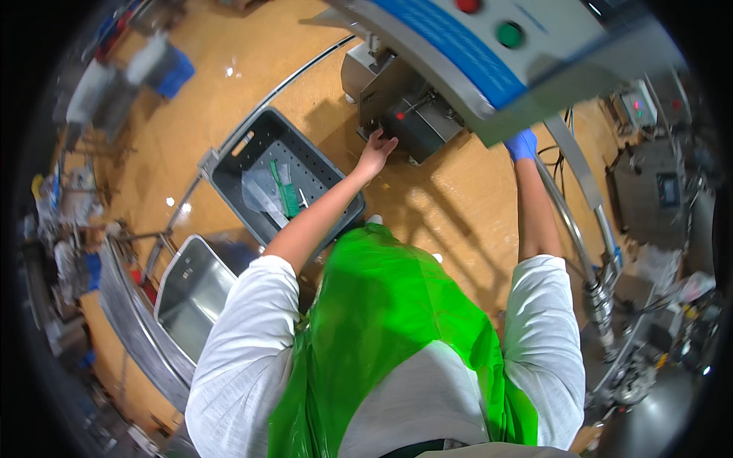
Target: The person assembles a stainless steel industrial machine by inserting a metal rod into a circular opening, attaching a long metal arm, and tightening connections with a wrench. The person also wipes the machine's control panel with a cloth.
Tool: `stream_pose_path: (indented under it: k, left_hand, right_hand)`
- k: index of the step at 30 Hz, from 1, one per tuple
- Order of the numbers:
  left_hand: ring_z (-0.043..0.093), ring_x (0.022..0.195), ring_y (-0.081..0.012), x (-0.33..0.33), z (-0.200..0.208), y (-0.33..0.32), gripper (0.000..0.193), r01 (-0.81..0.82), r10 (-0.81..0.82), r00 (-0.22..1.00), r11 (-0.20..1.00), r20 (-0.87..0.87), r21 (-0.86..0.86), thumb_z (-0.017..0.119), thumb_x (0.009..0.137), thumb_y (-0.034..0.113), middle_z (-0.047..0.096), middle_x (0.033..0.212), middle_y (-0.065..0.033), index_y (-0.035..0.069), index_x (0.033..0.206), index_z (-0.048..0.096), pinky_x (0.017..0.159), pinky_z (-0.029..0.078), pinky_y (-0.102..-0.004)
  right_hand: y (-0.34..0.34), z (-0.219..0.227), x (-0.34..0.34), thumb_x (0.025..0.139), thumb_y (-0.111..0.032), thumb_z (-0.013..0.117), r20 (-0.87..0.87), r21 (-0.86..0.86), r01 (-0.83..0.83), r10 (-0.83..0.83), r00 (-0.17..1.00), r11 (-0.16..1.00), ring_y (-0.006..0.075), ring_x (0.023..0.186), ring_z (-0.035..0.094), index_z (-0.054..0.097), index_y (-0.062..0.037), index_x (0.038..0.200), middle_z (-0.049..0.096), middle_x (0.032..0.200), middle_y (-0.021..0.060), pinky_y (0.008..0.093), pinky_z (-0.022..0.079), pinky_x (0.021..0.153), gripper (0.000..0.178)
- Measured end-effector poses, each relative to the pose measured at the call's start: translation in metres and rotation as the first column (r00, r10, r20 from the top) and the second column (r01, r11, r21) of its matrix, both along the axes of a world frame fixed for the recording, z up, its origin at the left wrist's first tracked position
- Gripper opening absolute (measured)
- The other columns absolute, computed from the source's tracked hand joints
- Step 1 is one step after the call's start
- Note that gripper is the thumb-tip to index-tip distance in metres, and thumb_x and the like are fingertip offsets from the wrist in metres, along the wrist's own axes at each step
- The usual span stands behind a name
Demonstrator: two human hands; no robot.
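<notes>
My left hand (373, 155) is bare, its fingers apart and reaching toward the lower steel housing (416, 126) of a machine. Whether a fingertip touches the metal I cannot tell; nothing shows in the hand. In a blue glove, my right hand (521, 144) is at the lower edge of the machine's upper casing (496, 84), which hides its fingers. That casing has a blue strip, a red button (468, 4) and a green button (510, 33). Left of my left forearm, a grey perforated crate (309, 164) holds a green long-handled tool (286, 189) and clear plastic pieces (259, 195).
A steel tub (195, 286) stands at the left, inside curved metal rails. At the right are a bent steel pipe (569, 221), black cables and a steel cabinet (653, 187) with a small screen. The orange floor (427, 206) has shiny patches.
</notes>
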State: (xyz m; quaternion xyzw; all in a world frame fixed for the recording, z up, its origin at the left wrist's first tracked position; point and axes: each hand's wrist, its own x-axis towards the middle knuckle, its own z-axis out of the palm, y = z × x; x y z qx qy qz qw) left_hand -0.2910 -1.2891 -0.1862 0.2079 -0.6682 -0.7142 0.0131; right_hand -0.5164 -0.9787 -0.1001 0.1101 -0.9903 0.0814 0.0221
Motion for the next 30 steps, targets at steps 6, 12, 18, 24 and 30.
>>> stream_pose_path:
  k: [6, 12, 18, 24, 30]
  left_hand:
    - [0.060, 0.100, -0.0185, 0.029, 0.012, 0.048, 0.056, 0.245, -0.246, 0.969, 0.935, 0.030, -0.257, 0.069, 0.089, 0.024, 0.058, 0.110, -0.0128, -0.003, 0.132, 0.043, 0.089, 0.047, -0.0301]
    - [0.057, 0.112, -0.0275, 0.049, 0.061, 0.111, 0.052, 0.428, -0.449, 0.885, 0.683, 0.122, -0.591, 0.069, 0.086, 0.020, 0.055, 0.121, -0.0168, 0.001, 0.130, 0.049, 0.097, 0.044, -0.0371]
    - [0.047, 0.125, -0.0298, -0.061, 0.127, 0.232, 0.065, -0.012, -0.768, 0.639, 0.037, -0.037, -0.999, 0.079, 0.075, 0.032, 0.052, 0.128, -0.0110, 0.011, 0.129, 0.051, 0.102, 0.037, -0.0451]
    - [0.059, 0.103, -0.0221, -0.146, 0.123, 0.333, 0.056, -0.184, -0.833, 0.552, -0.178, 0.049, -0.967, 0.080, 0.063, 0.041, 0.062, 0.105, -0.0019, 0.020, 0.111, 0.061, 0.091, 0.043, -0.0423]
    - [0.065, 0.070, -0.0217, -0.173, 0.085, 0.349, 0.030, -0.270, -0.820, 0.570, -0.120, -0.058, -0.955, 0.081, 0.054, 0.024, 0.064, 0.073, 0.0005, 0.018, 0.077, 0.064, 0.063, 0.050, -0.0343]
  right_hand:
    - [0.015, 0.048, 0.100, 0.078, -0.031, 0.074, -0.447, -0.237, -0.232, 0.106, 0.888, 0.943, 0.0334, 0.110, 0.054, 0.050, -0.0152, 0.133, 0.058, 0.115, 0.0118, 0.0439, 0.042, 0.094, 0.062]
    - [0.118, -0.029, 0.220, 0.085, -0.017, 0.069, -0.056, -0.789, -0.090, 0.075, 0.996, 0.608, 0.0285, 0.105, 0.059, 0.052, -0.0081, 0.129, 0.059, 0.118, 0.0135, 0.0408, 0.046, 0.093, 0.048]
    - [0.253, -0.194, 0.341, 0.089, -0.015, 0.064, 0.504, -0.738, 0.513, -0.148, 0.851, 0.438, 0.0232, 0.101, 0.061, 0.054, -0.0054, 0.126, 0.062, 0.117, 0.0113, 0.0355, 0.049, 0.089, 0.039]
    - [0.289, -0.292, 0.425, 0.086, -0.018, 0.063, 0.636, -0.564, 0.514, -0.057, 0.770, 0.647, 0.0288, 0.091, 0.063, 0.058, -0.0077, 0.110, 0.064, 0.100, 0.0136, 0.0390, 0.050, 0.078, 0.027]
    - [0.270, -0.324, 0.436, 0.086, -0.022, 0.061, 0.672, -0.642, 0.528, 0.075, 0.737, 0.555, 0.0292, 0.086, 0.061, 0.055, -0.0102, 0.111, 0.060, 0.095, 0.0116, 0.0409, 0.049, 0.078, 0.029]
